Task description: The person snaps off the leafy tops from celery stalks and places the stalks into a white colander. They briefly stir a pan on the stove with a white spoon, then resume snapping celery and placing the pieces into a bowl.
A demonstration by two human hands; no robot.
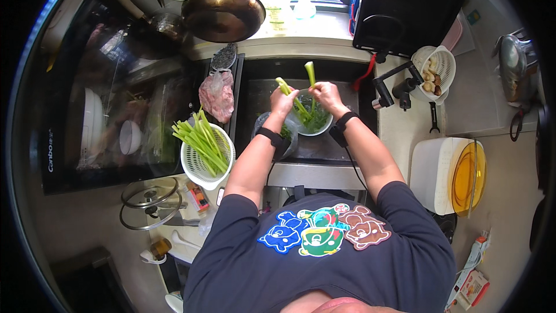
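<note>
Over the dark sink (pixel 260 91), my left hand (pixel 283 101) grips several pale green celery stalks (pixel 300 108) whose leafy ends hang down into a bowl (pixel 326 129). My right hand (pixel 328 96) holds another celery stalk (pixel 309 74), its cut end pointing up. Leafy greens (pixel 319 121) fill the bowl. Partly under my left forearm sits a clear plastic bag (pixel 292 145) with more greens in it. To the left, a white colander (pixel 195 169) holds a pile of trimmed celery stalks (pixel 204 143).
A bag of raw meat (pixel 219 95) lies along the sink's left edge, with a small dish (pixel 223 57) behind it. The black faucet (pixel 397 84) stands at the right, near a white basket (pixel 447 67) of mushrooms. Behind the colander is a dark glass panel (pixel 165 91).
</note>
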